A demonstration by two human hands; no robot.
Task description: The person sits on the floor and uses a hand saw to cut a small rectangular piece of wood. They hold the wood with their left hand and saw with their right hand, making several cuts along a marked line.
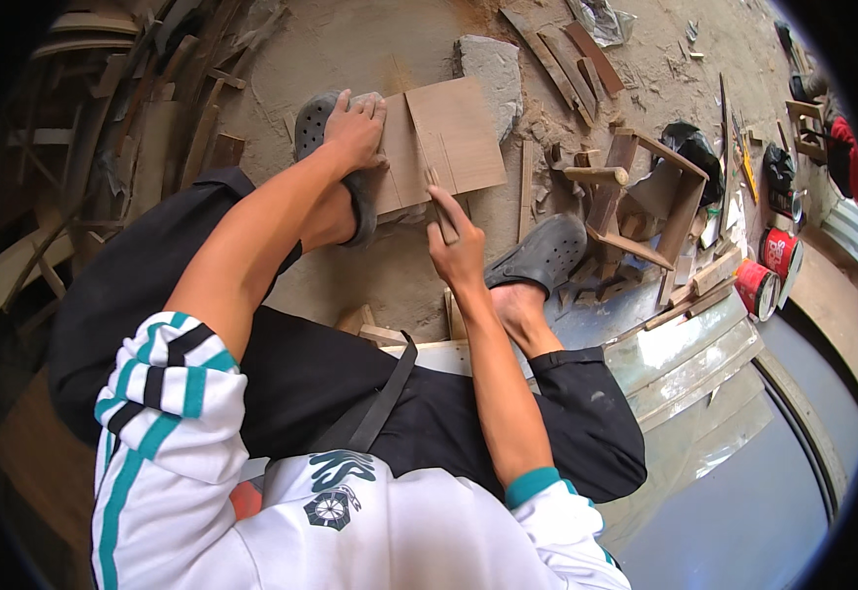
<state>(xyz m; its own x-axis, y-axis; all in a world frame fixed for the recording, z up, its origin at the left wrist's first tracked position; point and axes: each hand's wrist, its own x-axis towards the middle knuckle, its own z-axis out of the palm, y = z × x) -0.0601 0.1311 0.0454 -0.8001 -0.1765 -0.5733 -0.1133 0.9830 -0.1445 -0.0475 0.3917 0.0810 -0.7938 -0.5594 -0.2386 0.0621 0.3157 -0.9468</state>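
My left hand (pixel 355 134) lies with its fingers spread over the left part of a thin brown wooden board (pixel 466 138), beside my grey clog (pixel 315 122), which rests on that edge. A dark straight line runs across the board, with pencil-like marks to its right. My right hand (pixel 457 244) is closed at the board's near edge, around a slim tool (pixel 432 178) with a wooden-looking handle. Seen edge-on, it looks like a handsaw in line with the dark line; its blade is hard to make out.
A pale stone block (pixel 489 77) sits behind the board. Wood strips (pixel 553 65) lie beyond it. To the right are a wooden frame (pixel 667 157), red cans (pixel 758 287) and glossy sheets (pixel 689 369). Scrap wood (pixel 154 128) is piled at left. My other clog (pixel 544 251) stands near my right hand.
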